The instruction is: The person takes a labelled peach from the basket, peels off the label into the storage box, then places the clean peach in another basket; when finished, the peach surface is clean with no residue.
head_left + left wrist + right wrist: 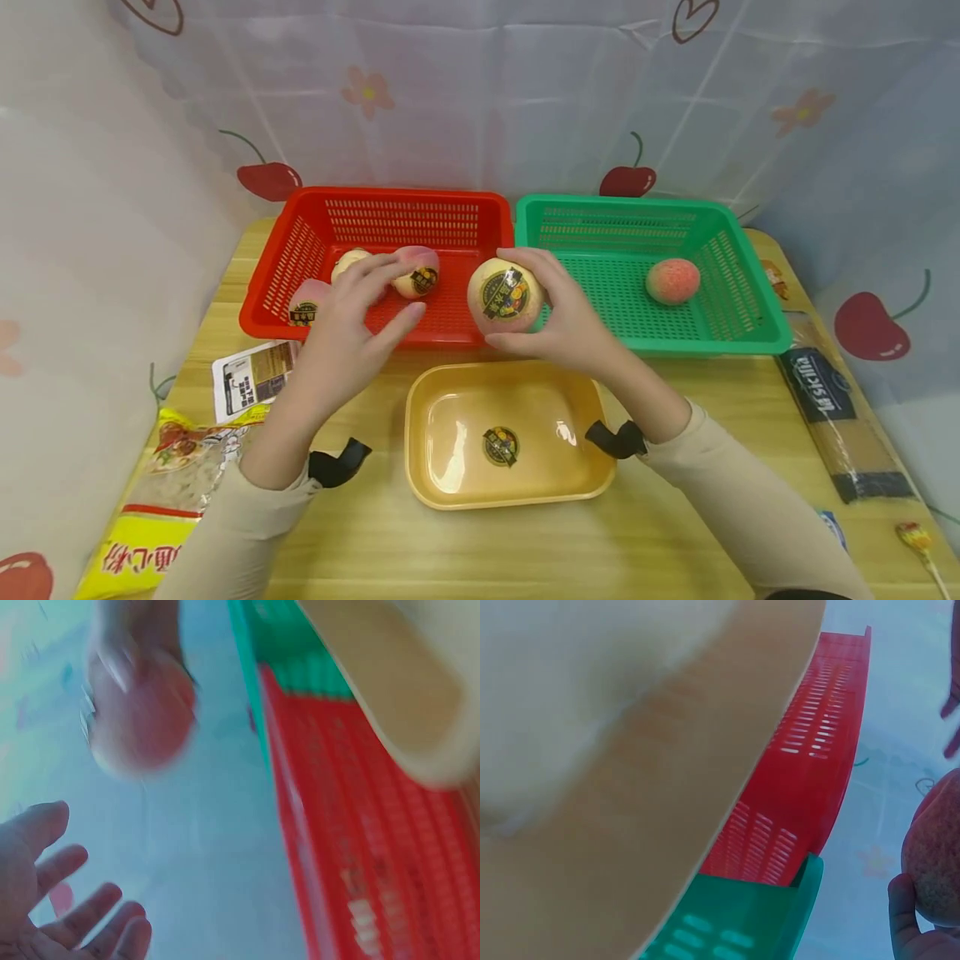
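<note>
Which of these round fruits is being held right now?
The yellow-and-pink peach in the right grip, its dark label in full view. The others aren't held: peaches sit in the red basket, a reddish fruit in the green basket.

The head view looks forward and down from above the near side of the red basket (pixel 420 196), far enough back to frame it with the green basket (pixel 637 344) on its right and the tan tray (pixel 540 400) before it. Close in and turned sideways, the left wrist view faces along the red basket toward the green, the right wrist view the opposite way; both share the baskets, tray and held fruit (pixel 504 296).
</note>
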The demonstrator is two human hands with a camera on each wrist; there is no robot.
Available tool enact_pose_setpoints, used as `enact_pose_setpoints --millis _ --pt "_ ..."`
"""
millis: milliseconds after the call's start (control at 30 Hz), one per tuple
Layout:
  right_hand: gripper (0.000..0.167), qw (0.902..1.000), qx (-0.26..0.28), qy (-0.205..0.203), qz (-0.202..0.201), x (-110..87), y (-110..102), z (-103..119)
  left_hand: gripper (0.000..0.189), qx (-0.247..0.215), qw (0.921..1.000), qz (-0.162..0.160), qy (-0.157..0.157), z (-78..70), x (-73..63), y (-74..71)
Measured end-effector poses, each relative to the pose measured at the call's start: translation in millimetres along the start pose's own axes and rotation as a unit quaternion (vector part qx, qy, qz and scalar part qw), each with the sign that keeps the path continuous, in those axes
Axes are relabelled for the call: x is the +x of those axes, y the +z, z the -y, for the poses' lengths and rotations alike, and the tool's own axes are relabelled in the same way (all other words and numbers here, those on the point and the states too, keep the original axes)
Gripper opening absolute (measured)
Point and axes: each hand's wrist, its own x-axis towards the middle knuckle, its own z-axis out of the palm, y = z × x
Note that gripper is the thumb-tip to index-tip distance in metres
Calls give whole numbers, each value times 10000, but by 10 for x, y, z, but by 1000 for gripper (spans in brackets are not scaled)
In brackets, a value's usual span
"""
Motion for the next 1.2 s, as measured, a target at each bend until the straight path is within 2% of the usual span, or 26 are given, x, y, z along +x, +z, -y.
enact_pose_setpoints --millis 133,233,400,600,700,967,1200 --pt "84 9999 -62 -102 82 -38 -1 -8 40 -354 9961 388 709 -276 82 139" --pt "82 9997 -99 -151 133 -57 7 -15 35 -359 9932 604 931 -389 152 237" --pt "79 9992 -300 -228 157 -74 19 -28 31 -184 9904 759 1144 -455 216 353" --pt "81 9982 -506 -260 176 -95 14 -28 26 29 9877 604 1443 -476 226 419" --pt "81 9981 -529 -244 210 -106 14 -18 23 -4 9873 517 1503 -489 219 430" --pt "80 9979 -535 -181 305 -140 18 -31 17 -260 9886 418 1426 -525 178 451" --pt "82 9980 -561 -84 260 -165 9 -45 14 -691 9903 342 1157 -553 113 475"
